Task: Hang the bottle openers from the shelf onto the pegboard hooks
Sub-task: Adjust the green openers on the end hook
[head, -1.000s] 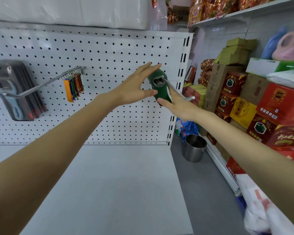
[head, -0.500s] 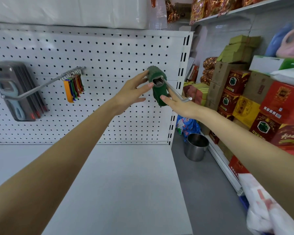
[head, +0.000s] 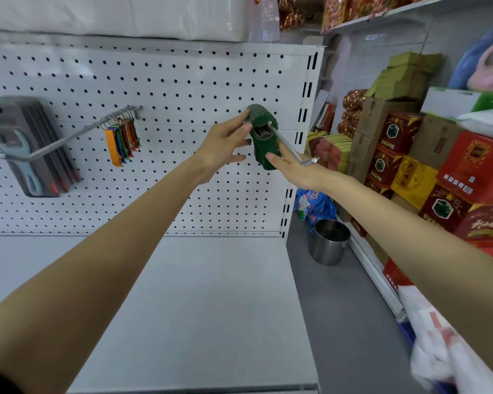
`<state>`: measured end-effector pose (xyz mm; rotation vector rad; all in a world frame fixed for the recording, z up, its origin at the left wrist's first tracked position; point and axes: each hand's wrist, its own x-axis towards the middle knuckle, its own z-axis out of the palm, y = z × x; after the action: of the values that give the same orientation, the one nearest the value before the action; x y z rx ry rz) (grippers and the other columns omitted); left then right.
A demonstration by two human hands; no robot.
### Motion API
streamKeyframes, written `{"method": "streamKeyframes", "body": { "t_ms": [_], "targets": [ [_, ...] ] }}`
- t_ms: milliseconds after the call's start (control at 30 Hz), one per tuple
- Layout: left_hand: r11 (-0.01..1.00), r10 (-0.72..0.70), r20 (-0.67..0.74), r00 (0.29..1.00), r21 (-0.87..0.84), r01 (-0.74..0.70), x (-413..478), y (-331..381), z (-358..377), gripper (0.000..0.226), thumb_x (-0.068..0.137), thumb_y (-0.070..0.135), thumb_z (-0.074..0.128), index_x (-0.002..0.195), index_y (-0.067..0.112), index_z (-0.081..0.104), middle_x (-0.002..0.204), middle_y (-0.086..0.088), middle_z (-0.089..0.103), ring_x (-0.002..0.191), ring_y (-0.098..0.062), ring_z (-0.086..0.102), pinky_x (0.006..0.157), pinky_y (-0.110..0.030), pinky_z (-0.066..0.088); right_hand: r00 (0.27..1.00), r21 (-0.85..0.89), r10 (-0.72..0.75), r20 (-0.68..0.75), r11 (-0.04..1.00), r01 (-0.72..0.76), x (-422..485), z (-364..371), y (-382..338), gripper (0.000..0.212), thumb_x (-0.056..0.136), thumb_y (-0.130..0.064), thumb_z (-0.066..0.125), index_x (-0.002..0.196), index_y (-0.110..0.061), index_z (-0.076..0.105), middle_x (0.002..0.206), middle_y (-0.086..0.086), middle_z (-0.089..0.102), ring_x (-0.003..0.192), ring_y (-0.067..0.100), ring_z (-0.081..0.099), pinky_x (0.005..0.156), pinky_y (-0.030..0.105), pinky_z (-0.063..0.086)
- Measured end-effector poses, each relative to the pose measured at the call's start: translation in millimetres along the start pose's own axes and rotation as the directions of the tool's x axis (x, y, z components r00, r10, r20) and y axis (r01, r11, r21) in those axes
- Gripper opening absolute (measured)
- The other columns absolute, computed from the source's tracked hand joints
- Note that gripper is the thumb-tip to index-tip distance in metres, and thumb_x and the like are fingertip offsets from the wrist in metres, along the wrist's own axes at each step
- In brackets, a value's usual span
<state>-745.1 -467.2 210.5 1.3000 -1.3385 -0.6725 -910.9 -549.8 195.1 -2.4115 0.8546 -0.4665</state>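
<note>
1. The green opener (head: 264,143) sits at centre frame, threaded by its metal mouth onto the hook (head: 292,149) and close to the pegboard (head: 182,89).
2. My left hand (head: 225,143) pinches its top edge. My right hand (head: 296,169) is flat with straight fingers, one tip touching the opener's lower end just under the rod.
3. The opener hangs tilted, so if I let go abruptly it may swing and slide out along the rod. I judge the upturned tip would catch it.
4. My right wrist lies at that tip and could snag it and jolt the hook as I pull away.
5. A drop would land on the shelf (head: 211,308), or on the floor by the steel pot (head: 328,240) at lower right.
6. At centre left a second hook (head: 69,137) carries coloured openers (head: 120,140), with grey packs (head: 26,149) at far left. Both are well apart and not in the way.
</note>
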Motion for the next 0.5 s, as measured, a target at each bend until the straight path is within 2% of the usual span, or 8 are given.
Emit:
{"method": "streamKeyframes", "body": {
  "t_ms": [100,233,300,367,433,500],
  "targets": [
    [1.000,0.008,-0.003,1.000,0.029,-0.007,-1.1,-0.9,0.3,0.048,0.101,0.032,0.043,0.148,0.027,0.033,0.142,0.003,0.049,0.120,-0.015,0.053,0.098,-0.037,0.048,1.000,-0.011,0.026,0.003,1.000,-0.026,-6.1,1.1,-1.8,0.061,0.103,-0.036,0.031,0.153,-0.024,-0.003,0.158,0.009,0.023,0.139,0.031,0.031,0.114,0.042,0.026],
    [0.998,0.007,0.035,0.999,0.057,-0.009,-6.7,-7.3,-0.2,0.053,0.100,0.038,0.043,0.150,0.031,0.026,0.147,0.003,0.042,0.130,-0.017,0.045,0.104,-0.040,0.042,0.997,-0.054,0.075,-0.004,0.996,-0.075,-19.0,3.2,-0.6,0.066,0.103,-0.039,0.032,0.153,-0.018,-0.006,0.157,0.011,0.024,0.140,0.029,0.029,0.113,0.037,0.025],
    [0.987,0.021,0.039,0.999,0.157,-0.027,-12.6,-14.8,0.7,0.055,0.099,0.042,0.042,0.150,0.034,0.022,0.152,0.001,0.035,0.137,-0.016,0.038,0.108,-0.038,0.037,0.992,-0.093,0.126,-0.003,0.988,-0.126,-27.0,5.3,-0.3,0.069,0.102,-0.042,0.032,0.153,-0.019,-0.008,0.156,0.015,0.024,0.139,0.031,0.030,0.110,0.036,0.027],
    [0.970,0.044,0.035,0.998,0.237,-0.051,-22.3,-22.7,2.8,0.057,0.099,0.045,0.040,0.151,0.036,0.018,0.155,0.001,0.030,0.138,-0.012,0.034,0.106,-0.031,0.034,0.985,-0.158,0.171,-0.008,0.973,-0.170,-35.3,7.3,-2.0,0.070,0.100,-0.048,0.030,0.152,-0.022,-0.009,0.157,0.016,0.019,0.140,0.031,0.030,0.108,0.035,0.029],
    [0.959,0.043,0.031,0.999,0.279,-0.050,-36.6,-27.3,1.5,0.058,0.099,0.048,0.038,0.151,0.039,0.015,0.157,0.002,0.026,0.140,-0.013,0.031,0.103,-0.027,0.030,0.978,-0.237,0.210,-0.009,0.949,-0.206,-42.4,9.2,-5.7,0.073,0.097,-0.058,0.027,0.152,-0.024,-0.008,0.153,0.020,0.026,0.135,0.033,0.037,0.106,0.038,0.033],
    [0.884,0.075,0.082,0.994,0.455,-0.104,-55.5,-30.5,-6.4,0.060,0.098,0.051,0.036,0.151,0.039,0.011,0.159,0.001,0.021,0.144,-0.016,0.023,0.109,-0.028,0.021,0.962,-0.349,0.274,-0.005,0.901,-0.259,-51.2,10.1,-10.7,0.083,0.090,-0.071,0.020,0.152,-0.024,-0.008,0.149,0.018,0.033,0.129,0.033,0.043,0.102,0.043,0.040]
  ]
}}
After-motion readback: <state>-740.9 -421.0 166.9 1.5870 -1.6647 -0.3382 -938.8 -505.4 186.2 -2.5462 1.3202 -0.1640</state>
